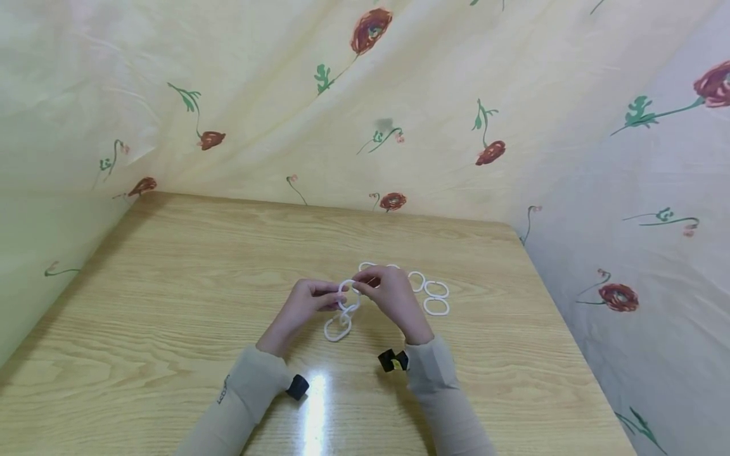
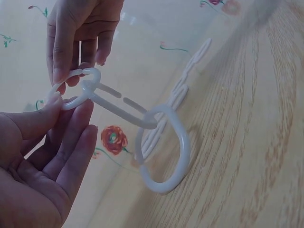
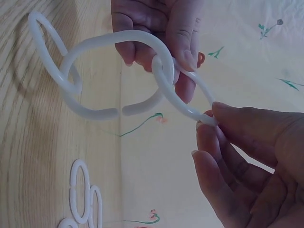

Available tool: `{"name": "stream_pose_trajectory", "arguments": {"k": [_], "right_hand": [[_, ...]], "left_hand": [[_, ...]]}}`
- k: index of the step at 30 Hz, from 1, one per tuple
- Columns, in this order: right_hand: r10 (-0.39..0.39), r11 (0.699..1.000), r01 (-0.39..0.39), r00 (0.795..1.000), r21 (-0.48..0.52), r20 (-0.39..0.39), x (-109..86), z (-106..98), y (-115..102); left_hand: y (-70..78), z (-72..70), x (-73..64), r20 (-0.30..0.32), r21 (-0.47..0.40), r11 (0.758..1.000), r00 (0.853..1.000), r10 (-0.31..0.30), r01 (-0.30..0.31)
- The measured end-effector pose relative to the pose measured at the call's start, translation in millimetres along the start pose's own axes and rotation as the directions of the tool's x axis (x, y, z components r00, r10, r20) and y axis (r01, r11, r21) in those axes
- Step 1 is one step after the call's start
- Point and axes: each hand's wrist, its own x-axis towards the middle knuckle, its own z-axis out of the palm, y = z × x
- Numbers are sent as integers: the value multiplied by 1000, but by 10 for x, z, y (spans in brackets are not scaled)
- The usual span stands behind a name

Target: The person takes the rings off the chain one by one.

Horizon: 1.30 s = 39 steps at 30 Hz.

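Observation:
Three white plastic chain links hang joined together between my hands. My left hand (image 1: 299, 307) pinches the top link (image 3: 176, 100) between thumb and fingers at one side. From the other side, my right hand (image 1: 399, 301) grips the same link with thumb and forefinger. The middle link (image 2: 116, 111), with a small gap showing in one long side, passes through the top one. Below it dangles the lowest link (image 2: 183, 152), close over the wooden table (image 1: 199, 285) in the left wrist view. Part of the top link is hidden behind fingers.
Several loose white links (image 1: 436, 314) lie flat on the table beyond and to the right of my right hand, some partly covered by it. A flowered cloth (image 1: 445, 76) hangs along the table's back and sides. Black wrist straps (image 1: 298, 387) sit at both cuffs.

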Motion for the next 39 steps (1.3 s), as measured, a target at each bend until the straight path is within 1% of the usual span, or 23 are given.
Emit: {"name": "stream_pose_trajectory", "arguments": {"k": [4,7,16,21,24,27,31,39], "right_hand": [[5,1000,-5,1000,-7,6,-13,-17,-16],[10,1000,-10,1000,-15,6,-26,-38,-40],[7,999,-8,1000,-32,-10,-51,-59,-69],[-18,1000,17,999,-16,-43,-68,-66,-86],[-23,1000,23,998,0,-53,-72,-71,-91],[-28,999,30,998,27,-62,-70,-74,-93],[-24,997,30,996,67,-84,-66,-80,-95],[37,987,-18,992,159,-117,-54,-90,-66]], "left_hand": [[8,-2,-8,16,5,1000,1000,10,-10],[22,-3,-17,31,32,999,999,11,-12],[2,-5,-22,101,89,995,994,31,-40],[-9,5,-27,157,68,996,986,52,-63],[-17,12,-29,175,70,995,983,56,-70],[-21,16,-32,185,87,994,981,49,-67],[-31,23,-33,210,83,995,977,43,-62],[-29,5,-26,250,55,996,967,56,-72]]}}
